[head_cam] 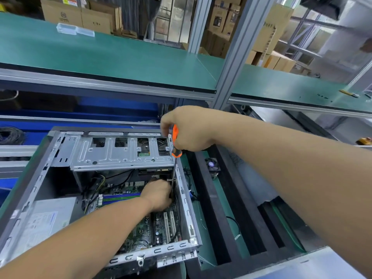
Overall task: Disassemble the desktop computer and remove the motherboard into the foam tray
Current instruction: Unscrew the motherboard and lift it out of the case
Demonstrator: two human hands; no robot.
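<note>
Power supply [43,218]: lies in the near-left corner of the open computer case [28,190], untouched. Motherboard [141,228]: flat on the case floor, not yet freed. My left hand [159,195]: down inside the case over the board, fingers curled near the shaft tip, I judge to steady it; what it pinches I cannot tell. Screwdriver [175,146]: upright, shaft reaching down to the board. My right hand [187,129]: wrapped round the orange handle from above, placed for turning. Foam tray [219,228]: just beside the case's right wall, awaiting the board.
</note>
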